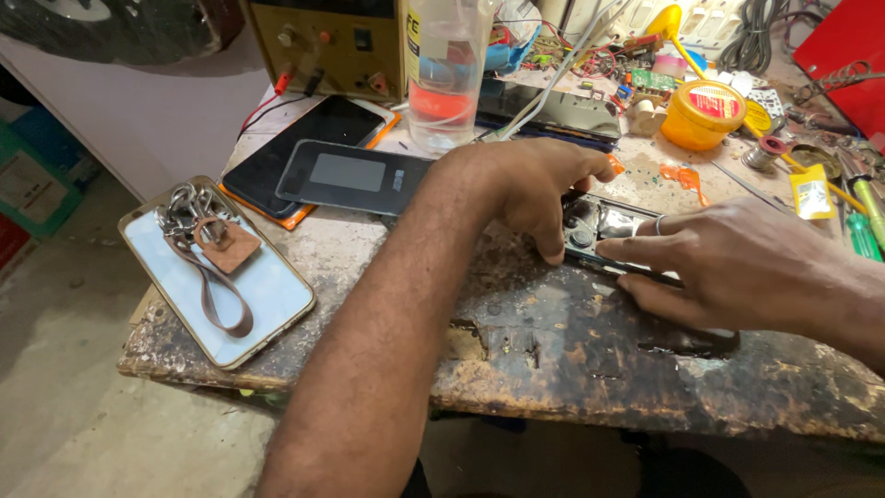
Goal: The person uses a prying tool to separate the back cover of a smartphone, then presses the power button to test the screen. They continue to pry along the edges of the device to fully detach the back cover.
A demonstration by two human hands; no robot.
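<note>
Left hand [530,184] is closed on a small orange pry tool [615,167], thumb pressing the opened phone [604,231]. Right hand [737,263], fingers spread flat, pins that phone against the worn counter [553,350]. Risk: the tool could slip and gouge exposed parts, judging by the angled grip. Left of the phone lie a dark back panel [350,175] and a keyring-topped handset [217,272].
</note>
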